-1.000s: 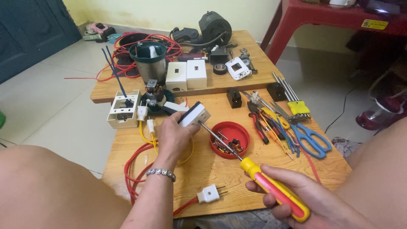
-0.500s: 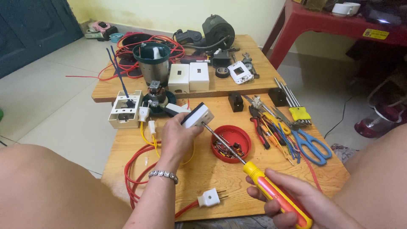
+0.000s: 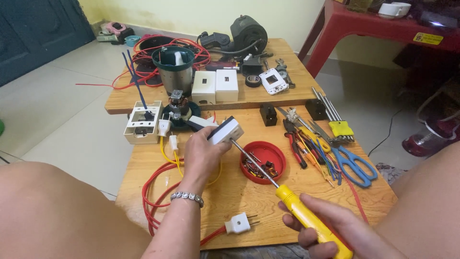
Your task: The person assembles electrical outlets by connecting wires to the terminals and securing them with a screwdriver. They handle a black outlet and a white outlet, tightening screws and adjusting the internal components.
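My left hand grips a small white switch box and holds it above the near wooden table. My right hand is closed on a screwdriver with a yellow and red handle. Its metal shaft runs up and to the left, and the tip touches the side of the box. Just under the shaft lies a red round lid with small screws and parts in it. A silver bracelet is on my left wrist.
Red cable loops at the table's left, ending in a white plug. Pliers, small screwdrivers and blue scissors lie right of the lid. A white open box, a blender base, two white switch boxes and a motor sit farther back.
The view has shifted slightly. Both hands stay in nearly the same pose, with the screwdriver tip still at the white box.
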